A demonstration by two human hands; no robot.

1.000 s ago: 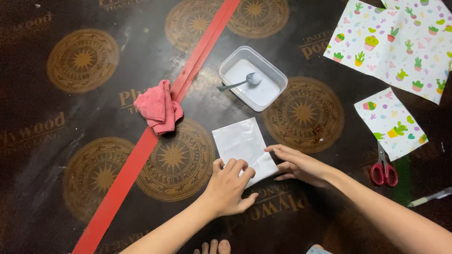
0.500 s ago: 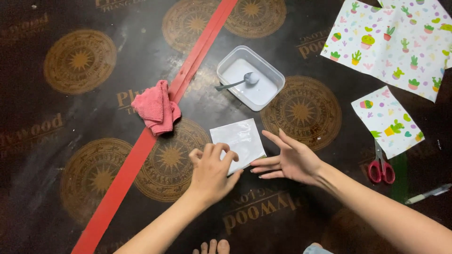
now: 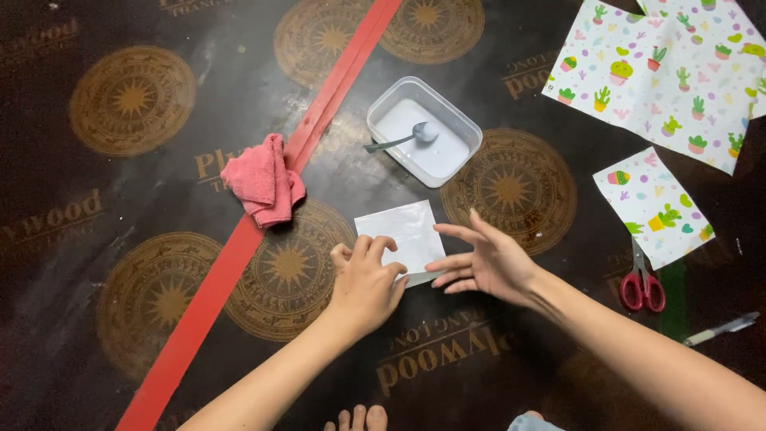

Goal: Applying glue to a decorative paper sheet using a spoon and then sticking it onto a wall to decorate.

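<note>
2 bare hands work over a white square sheet (image 3: 403,231) lying flat on a dark printed floor (image 3: 120,319), just below a clear plastic tub (image 3: 463,128). Since half a second ago the left hand (image 3: 367,279) has slid rightward onto the sheet's lower edge, its fingers curled and pinching that edge, while the right hand (image 3: 487,259) has stayed hovering at the sheet's lower right corner, fingers spread and loose, gripping nothing; whether its fingertips touch the sheet cannot be told. The sheet itself sits almost where it lay before.

The tub holds a shallow layer of white liquid and 1 metal spoon (image 3: 407,137), its bowl in the liquid and its handle resting over the left rim.

1 crumpled pink cloth (image 3: 263,179) lies beside a red stripe (image 3: 231,247) that runs diagonally across the floor. At right, 1 large sheet of cactus-print paper (image 3: 662,72) lies above a smaller cut piece (image 3: 654,203) of the same print, with red-handled scissors (image 3: 641,283) just below it and a pen (image 3: 722,329) near the frame edge.
</note>
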